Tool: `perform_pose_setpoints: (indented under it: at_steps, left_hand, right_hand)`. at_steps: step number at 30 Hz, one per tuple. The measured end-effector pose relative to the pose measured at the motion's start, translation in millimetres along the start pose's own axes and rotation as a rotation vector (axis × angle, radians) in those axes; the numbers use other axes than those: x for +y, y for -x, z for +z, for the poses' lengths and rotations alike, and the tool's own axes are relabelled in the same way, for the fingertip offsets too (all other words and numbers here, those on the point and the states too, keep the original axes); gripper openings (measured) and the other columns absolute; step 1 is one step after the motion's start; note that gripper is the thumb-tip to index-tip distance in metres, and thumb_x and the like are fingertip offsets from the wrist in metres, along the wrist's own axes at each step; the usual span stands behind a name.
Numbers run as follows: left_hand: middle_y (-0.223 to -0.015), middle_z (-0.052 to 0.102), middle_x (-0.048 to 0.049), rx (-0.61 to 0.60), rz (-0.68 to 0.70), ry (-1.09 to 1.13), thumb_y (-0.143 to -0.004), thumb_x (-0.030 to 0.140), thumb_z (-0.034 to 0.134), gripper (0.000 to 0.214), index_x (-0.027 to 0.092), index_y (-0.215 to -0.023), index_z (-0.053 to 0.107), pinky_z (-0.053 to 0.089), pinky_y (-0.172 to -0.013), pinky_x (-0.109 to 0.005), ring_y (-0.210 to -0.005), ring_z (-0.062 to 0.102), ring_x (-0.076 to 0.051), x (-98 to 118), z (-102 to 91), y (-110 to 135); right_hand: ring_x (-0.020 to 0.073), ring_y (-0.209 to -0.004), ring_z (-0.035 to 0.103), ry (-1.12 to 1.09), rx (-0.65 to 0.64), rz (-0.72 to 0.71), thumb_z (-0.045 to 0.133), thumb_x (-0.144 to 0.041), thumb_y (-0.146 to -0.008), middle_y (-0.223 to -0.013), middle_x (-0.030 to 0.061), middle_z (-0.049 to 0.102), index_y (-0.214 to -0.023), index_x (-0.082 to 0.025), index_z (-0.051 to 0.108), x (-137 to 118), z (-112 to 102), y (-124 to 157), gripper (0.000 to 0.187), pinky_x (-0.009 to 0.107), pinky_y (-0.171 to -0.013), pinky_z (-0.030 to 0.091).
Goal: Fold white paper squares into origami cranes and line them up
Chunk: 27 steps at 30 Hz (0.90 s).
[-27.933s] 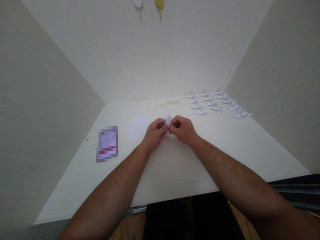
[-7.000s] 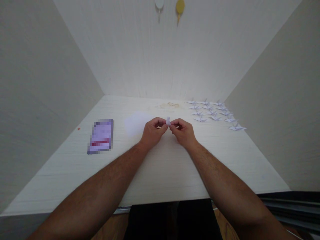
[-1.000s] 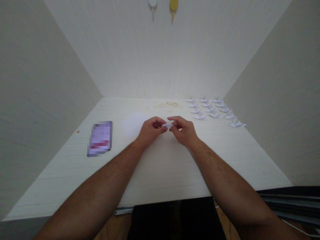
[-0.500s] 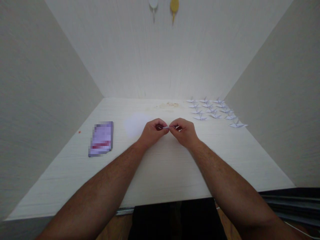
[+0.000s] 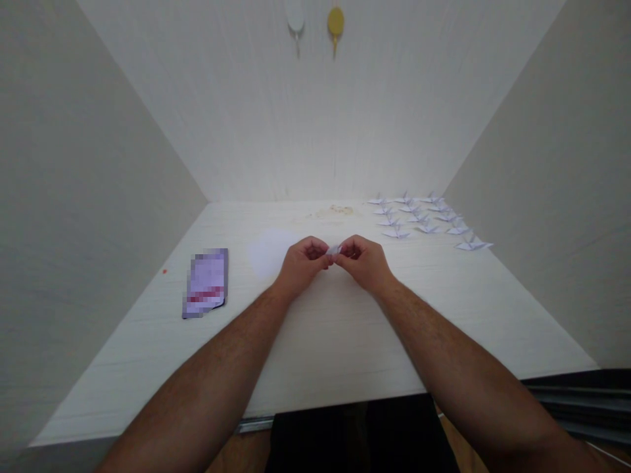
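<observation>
Over the middle of the white desk [image 5: 320, 341], my left hand [image 5: 302, 261] and my right hand [image 5: 363, 260] meet fingertip to fingertip. Both pinch a small folded piece of pale paper [image 5: 334, 249] held between them, just above the desk top. Only a sliver of the paper shows between the fingers. A stack of pale paper sheets [image 5: 269, 253] lies flat just left of my left hand.
Several finished paper cranes [image 5: 424, 217] stand in rows at the back right. A purple packet [image 5: 206, 282] lies at the left. Light walls close the desk on three sides, with two hooks [image 5: 315, 23] on the back wall. A faint stain [image 5: 335, 210] marks the back.
The hands have closed tighter together on the paper, which now shows as a small tilted sliver instead of a flat strip. The camera has tipped slightly.
</observation>
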State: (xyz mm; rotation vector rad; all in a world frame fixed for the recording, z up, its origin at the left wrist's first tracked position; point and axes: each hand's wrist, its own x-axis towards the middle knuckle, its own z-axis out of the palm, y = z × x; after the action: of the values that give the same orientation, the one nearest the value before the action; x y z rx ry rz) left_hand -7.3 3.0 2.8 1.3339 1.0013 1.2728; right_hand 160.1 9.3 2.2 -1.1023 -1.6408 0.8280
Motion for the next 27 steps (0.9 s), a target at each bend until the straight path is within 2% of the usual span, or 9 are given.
perform_pose_setpoints:
  at_steps: [5, 11, 16, 21, 27]
  left_hand:
    - [-0.066, 0.065, 0.0015, 0.005, 0.008, -0.01, -0.062, 0.03, 0.084, 0.031, 0.016, -0.077, 0.06, 0.049, -0.059, -0.024, -0.058, 0.06, -0.01, -2.4, -0.1, -1.5]
    - [-0.07, 0.068, -0.0006, 0.007, -0.002, -0.032, -0.062, 0.031, 0.084, 0.03, 0.015, -0.081, 0.067, 0.048, -0.06, -0.024, -0.06, 0.06, -0.01, -4.3, -0.1, -1.8]
    - [-0.071, 0.069, -0.0008, 0.008, -0.013, -0.029, -0.06, 0.034, 0.086, 0.031, 0.015, -0.076, 0.067, 0.049, -0.063, -0.025, -0.063, 0.061, -0.011, -2.3, -0.6, -1.1]
    - [-0.067, 0.067, 0.0007, 0.035, -0.03, -0.026, -0.058, 0.031, 0.087, 0.032, 0.015, -0.076, 0.066, 0.047, -0.06, -0.024, -0.06, 0.06, -0.01, -1.5, 0.1, -1.0]
    - [-0.068, 0.069, -0.0009, 0.023, -0.037, -0.011, -0.061, 0.025, 0.083, 0.027, 0.014, -0.08, 0.067, 0.049, -0.06, -0.025, -0.06, 0.062, -0.011, -0.9, 0.6, 0.3]
  right_hand:
    - [0.0114, -0.058, 0.056, 0.055, 0.044, 0.004, 0.074, -0.03, -0.072, -0.066, -0.0014, 0.066, -0.073, -0.02, 0.064, -2.1, -0.9, -0.5, 0.014, 0.025, -0.056, 0.044]
    - [0.011, -0.058, 0.055, 0.081, 0.002, 0.002, 0.069, -0.03, -0.076, -0.064, -0.0011, 0.066, -0.07, -0.019, 0.065, -0.9, 0.9, -0.7, 0.013, 0.025, -0.057, 0.043]
    - [0.0121, -0.064, 0.059, 0.046, -0.003, -0.013, 0.07, -0.029, -0.075, -0.075, 0.0001, 0.07, -0.084, -0.019, 0.066, -1.6, 0.1, -0.7, 0.014, 0.025, -0.061, 0.046]
    - [0.0112, -0.06, 0.053, 0.132, -0.042, -0.013, 0.064, -0.031, -0.08, -0.065, -0.0015, 0.064, -0.07, -0.019, 0.062, -3.8, -0.4, 0.1, 0.015, 0.025, -0.059, 0.041]
    - [0.0115, -0.057, 0.052, 0.107, -0.024, 0.041, 0.063, -0.031, -0.08, -0.061, -0.0023, 0.061, -0.073, -0.02, 0.06, -2.3, 0.3, -0.8, 0.014, 0.025, -0.057, 0.039]
